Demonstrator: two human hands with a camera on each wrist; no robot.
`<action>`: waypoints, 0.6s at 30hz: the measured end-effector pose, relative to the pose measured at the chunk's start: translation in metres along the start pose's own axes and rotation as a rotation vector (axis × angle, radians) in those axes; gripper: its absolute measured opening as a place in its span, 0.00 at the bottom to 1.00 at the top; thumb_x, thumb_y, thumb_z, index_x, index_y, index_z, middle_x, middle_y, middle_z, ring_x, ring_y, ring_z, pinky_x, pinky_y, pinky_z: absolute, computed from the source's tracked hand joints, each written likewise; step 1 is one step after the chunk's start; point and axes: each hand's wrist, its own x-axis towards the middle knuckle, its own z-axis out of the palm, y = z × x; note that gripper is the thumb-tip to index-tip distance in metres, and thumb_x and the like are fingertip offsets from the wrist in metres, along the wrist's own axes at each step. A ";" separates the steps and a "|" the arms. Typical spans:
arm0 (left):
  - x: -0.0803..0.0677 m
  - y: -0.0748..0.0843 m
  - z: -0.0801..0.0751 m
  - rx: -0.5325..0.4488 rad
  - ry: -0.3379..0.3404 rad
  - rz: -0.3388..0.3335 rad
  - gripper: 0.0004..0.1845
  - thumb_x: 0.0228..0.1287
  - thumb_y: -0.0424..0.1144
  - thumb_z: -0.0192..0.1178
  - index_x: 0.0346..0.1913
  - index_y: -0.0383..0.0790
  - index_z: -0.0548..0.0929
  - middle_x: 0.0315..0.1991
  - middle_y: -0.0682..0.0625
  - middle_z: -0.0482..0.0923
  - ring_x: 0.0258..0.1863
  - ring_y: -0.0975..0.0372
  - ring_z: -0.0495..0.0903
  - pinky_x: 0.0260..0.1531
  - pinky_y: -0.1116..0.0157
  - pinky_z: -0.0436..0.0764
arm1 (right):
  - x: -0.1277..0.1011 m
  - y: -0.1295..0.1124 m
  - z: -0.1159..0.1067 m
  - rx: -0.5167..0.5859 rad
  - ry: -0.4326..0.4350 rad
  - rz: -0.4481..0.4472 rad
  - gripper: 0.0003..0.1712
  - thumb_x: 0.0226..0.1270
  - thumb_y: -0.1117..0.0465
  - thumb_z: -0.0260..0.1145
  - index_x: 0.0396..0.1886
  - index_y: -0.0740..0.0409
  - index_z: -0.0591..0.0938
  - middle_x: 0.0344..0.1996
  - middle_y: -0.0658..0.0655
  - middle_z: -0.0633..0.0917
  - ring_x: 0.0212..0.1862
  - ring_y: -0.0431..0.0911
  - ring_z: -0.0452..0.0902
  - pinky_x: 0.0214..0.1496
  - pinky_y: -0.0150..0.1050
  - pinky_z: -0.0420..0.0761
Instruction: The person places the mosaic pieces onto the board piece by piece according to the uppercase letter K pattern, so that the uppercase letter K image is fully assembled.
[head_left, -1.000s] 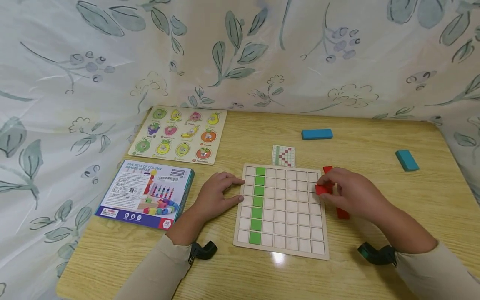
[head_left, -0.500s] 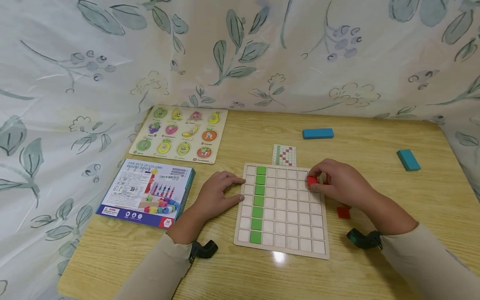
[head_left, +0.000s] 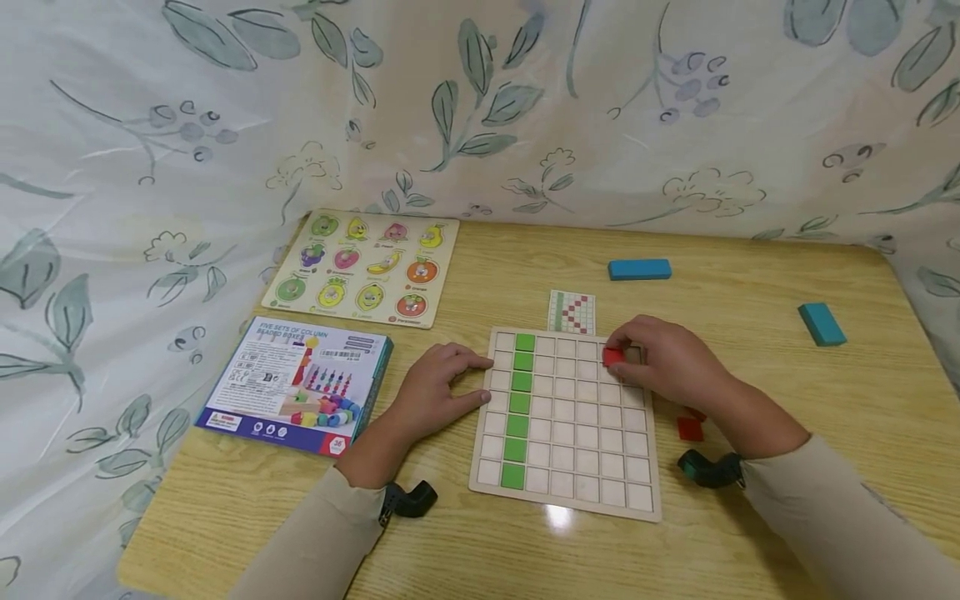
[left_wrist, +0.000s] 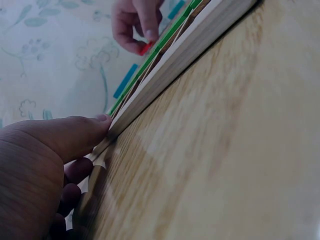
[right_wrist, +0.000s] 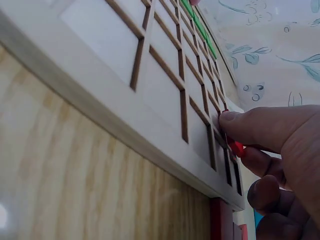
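My right hand (head_left: 663,360) pinches a small red square tile (head_left: 612,357) between thumb and fingers, close over the upper right of the wooden grid board (head_left: 564,500). In the right wrist view the red tile (right_wrist: 236,148) is tilted at the board's cells, partly hidden by the thumb. A column of green tiles (head_left: 518,402) fills the board's second column from the left. At the left edge, my left hand (head_left: 438,390) touches the board with thumb and index finger, holding no tile. More red tiles (head_left: 691,428) lie on the table beside the board's right edge, partly covered by the right hand.
Behind the board lies a small pattern card (head_left: 572,312). Blue blocks (head_left: 640,269) sit at the back and right (head_left: 822,324). To the left are a toy box (head_left: 296,387) and a fruit picture board (head_left: 360,271). A leaf-patterned curtain (head_left: 480,108) hangs behind the table.
My right hand has moved left from the red tiles beside the board, carrying one red tile over the upper right cells. The left hand has stayed at the board's left edge.
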 end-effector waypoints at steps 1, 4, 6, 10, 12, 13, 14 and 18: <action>0.000 0.000 0.000 0.001 -0.001 -0.001 0.23 0.65 0.47 0.77 0.62 0.50 0.89 0.56 0.53 0.83 0.55 0.56 0.78 0.56 0.51 0.79 | 0.001 0.000 0.001 0.000 0.002 0.000 0.14 0.66 0.57 0.80 0.49 0.54 0.89 0.46 0.53 0.86 0.41 0.49 0.76 0.46 0.48 0.78; 0.000 0.001 0.000 0.005 0.001 0.000 0.23 0.65 0.47 0.77 0.62 0.50 0.89 0.55 0.53 0.83 0.54 0.56 0.78 0.56 0.51 0.79 | 0.004 0.000 0.002 0.002 0.004 0.005 0.14 0.67 0.57 0.80 0.49 0.55 0.89 0.47 0.54 0.86 0.42 0.50 0.77 0.48 0.50 0.80; 0.000 0.001 0.000 0.007 0.000 -0.001 0.23 0.65 0.47 0.77 0.62 0.49 0.89 0.55 0.53 0.83 0.54 0.56 0.78 0.56 0.52 0.79 | 0.005 0.000 0.002 0.008 0.003 0.016 0.14 0.67 0.58 0.80 0.49 0.55 0.89 0.47 0.55 0.86 0.43 0.51 0.78 0.49 0.51 0.80; 0.001 0.001 0.000 0.007 -0.005 -0.007 0.23 0.65 0.47 0.77 0.62 0.50 0.89 0.55 0.53 0.83 0.54 0.57 0.78 0.55 0.52 0.79 | 0.008 0.000 0.001 0.020 -0.004 0.042 0.14 0.67 0.58 0.80 0.49 0.56 0.89 0.48 0.56 0.87 0.44 0.52 0.78 0.50 0.52 0.80; 0.001 0.000 0.000 0.006 -0.008 -0.011 0.23 0.65 0.47 0.77 0.62 0.50 0.89 0.55 0.53 0.83 0.54 0.57 0.78 0.55 0.52 0.79 | 0.009 0.000 0.001 0.029 -0.008 0.052 0.14 0.67 0.58 0.80 0.49 0.56 0.89 0.48 0.56 0.87 0.44 0.52 0.78 0.50 0.52 0.80; 0.001 0.000 0.000 0.006 -0.009 -0.011 0.23 0.65 0.47 0.77 0.62 0.50 0.89 0.55 0.53 0.83 0.54 0.57 0.78 0.55 0.52 0.79 | 0.010 0.000 0.001 0.034 -0.011 0.057 0.15 0.67 0.58 0.80 0.50 0.55 0.89 0.48 0.56 0.87 0.44 0.52 0.78 0.50 0.51 0.80; 0.001 0.000 0.000 0.006 -0.009 -0.011 0.23 0.65 0.47 0.77 0.62 0.50 0.89 0.55 0.53 0.83 0.54 0.57 0.78 0.55 0.52 0.79 | 0.010 0.000 0.001 0.040 -0.013 0.061 0.15 0.67 0.58 0.80 0.50 0.55 0.89 0.48 0.56 0.87 0.44 0.52 0.78 0.50 0.51 0.80; 0.001 0.000 0.000 0.004 -0.011 -0.013 0.23 0.65 0.47 0.77 0.62 0.50 0.89 0.56 0.53 0.83 0.55 0.56 0.78 0.56 0.52 0.79 | 0.012 0.001 0.000 0.067 -0.022 0.081 0.15 0.66 0.58 0.81 0.50 0.55 0.89 0.50 0.56 0.87 0.44 0.52 0.77 0.48 0.49 0.79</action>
